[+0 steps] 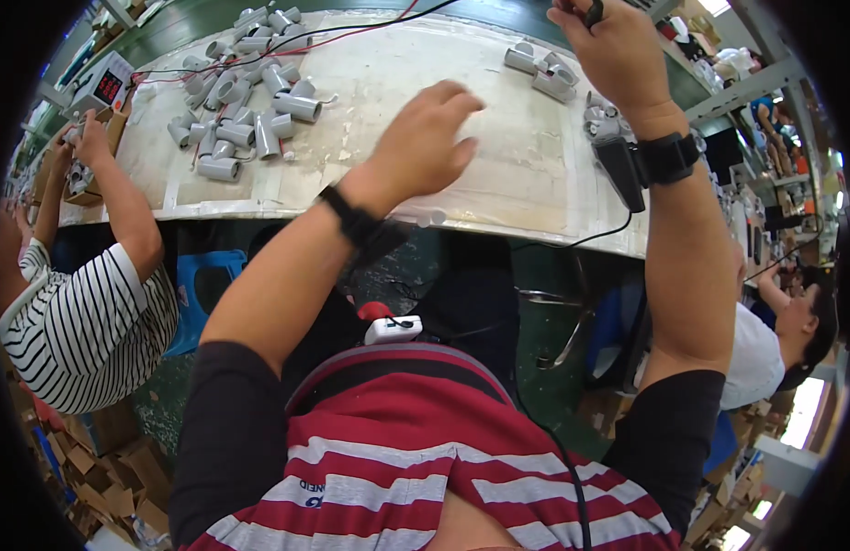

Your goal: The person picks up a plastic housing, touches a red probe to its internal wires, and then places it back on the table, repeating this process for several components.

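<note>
Over the middle of the worktable [521, 151], my left hand [420, 147] hovers with fingers loosely spread and nothing in them. My right hand [619, 57] is raised at the far right, its fingers closed around a small black thing [594, 13] that is cut off by the picture's edge; its kind cannot be made out. Below that hand, a small group of grey cylindrical housings [546, 72] lies on the table, with more grey parts [601, 119] beside my right wrist. A large heap of grey housings [250, 101], some trailing thin wires, covers the table's left part.
Red and black cables [351, 29] cross the table's far side toward a box-shaped device with a red display [105, 87]. A co-worker in stripes [94, 321] sits at left, near a blue stool [204, 285]. Another person [765, 340] is at right. A white box [394, 329] rests at my waist.
</note>
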The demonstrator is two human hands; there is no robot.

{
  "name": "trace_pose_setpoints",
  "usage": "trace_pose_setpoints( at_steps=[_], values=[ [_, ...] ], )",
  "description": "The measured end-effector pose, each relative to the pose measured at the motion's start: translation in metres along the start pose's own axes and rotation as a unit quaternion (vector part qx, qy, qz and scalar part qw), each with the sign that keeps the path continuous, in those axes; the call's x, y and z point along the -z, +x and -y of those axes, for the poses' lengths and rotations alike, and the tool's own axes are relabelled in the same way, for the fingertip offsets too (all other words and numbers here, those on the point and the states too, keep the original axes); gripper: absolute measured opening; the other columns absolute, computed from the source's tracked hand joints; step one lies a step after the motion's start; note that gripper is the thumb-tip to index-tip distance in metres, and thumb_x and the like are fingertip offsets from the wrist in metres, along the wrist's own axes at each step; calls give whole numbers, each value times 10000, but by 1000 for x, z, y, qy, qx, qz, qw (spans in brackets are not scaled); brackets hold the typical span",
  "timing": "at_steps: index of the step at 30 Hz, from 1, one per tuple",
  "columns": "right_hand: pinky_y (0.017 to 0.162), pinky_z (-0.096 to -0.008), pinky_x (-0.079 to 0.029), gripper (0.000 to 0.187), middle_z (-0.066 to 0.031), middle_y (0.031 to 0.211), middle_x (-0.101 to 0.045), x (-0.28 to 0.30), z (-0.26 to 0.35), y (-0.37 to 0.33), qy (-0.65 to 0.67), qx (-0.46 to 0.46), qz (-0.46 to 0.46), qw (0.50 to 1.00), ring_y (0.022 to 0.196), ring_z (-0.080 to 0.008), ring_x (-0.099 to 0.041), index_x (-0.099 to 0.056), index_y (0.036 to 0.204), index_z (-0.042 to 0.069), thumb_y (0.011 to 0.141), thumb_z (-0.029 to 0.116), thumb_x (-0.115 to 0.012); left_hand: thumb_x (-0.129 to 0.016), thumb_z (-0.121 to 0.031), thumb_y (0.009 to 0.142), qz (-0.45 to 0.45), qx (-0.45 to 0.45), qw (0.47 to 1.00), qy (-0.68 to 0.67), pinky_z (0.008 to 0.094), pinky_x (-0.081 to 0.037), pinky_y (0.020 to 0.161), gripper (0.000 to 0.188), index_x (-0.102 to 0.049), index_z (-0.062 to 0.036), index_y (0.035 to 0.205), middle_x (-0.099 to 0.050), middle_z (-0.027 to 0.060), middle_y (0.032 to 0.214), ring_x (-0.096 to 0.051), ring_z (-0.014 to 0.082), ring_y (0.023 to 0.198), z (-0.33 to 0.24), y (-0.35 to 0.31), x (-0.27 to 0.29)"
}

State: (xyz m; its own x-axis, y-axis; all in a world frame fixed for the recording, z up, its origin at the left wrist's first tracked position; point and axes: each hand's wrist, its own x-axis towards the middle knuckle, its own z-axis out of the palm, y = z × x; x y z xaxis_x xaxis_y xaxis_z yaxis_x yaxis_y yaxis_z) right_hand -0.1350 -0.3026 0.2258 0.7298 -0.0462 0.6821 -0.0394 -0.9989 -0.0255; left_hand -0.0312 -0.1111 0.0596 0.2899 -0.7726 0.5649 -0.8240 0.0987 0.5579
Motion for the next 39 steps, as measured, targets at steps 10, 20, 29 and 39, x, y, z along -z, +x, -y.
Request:
trace_pose_setpoints(
  at_steps=[10,20,29,39],
  values=[
    [632,-444,-485,101,-205,780,-640,8,-6,5,47,-13,8,999,720,-417,-628,-685,869,7,838,93,-728,-531,-122,934,158,61,960,224,454,-474,1075,425,-586,-67,1352,-594,230,1352,-575,394,1273,70,168,-115],
    [632,-441,-495,108,-197,767,-645,-13,5,-16,102,-145,31,984,710,-405,-639,-701,879,8,838,101,-740,-648,-138,916,15,119,992,38,452,-560,931,382,-652,-91,1296,-723,216,1128,-698,398,1077,107,97,-71],
    [634,-246,-556,210,-55,842,-728,-85,76,-70,451,-342,15,824,705,-118,-668,-745,1031,-15,946,176,-764,-706,-259,992,-46,404,679,-611,245,-545,731,408,-614,-63,1338,-728,78,994,-662,112,834,26,-58,46],
    [636,-271,-594,188,-92,861,-732,-110,126,-102,534,-431,-6,728,727,-146,-695,-734,1054,-31,959,131,-734,-676,-288,1024,59,436,767,-466,228,-517,657,316,-676,-70,1254,-725,52,930,-635,84,722,33,-109,98]
  ],
)
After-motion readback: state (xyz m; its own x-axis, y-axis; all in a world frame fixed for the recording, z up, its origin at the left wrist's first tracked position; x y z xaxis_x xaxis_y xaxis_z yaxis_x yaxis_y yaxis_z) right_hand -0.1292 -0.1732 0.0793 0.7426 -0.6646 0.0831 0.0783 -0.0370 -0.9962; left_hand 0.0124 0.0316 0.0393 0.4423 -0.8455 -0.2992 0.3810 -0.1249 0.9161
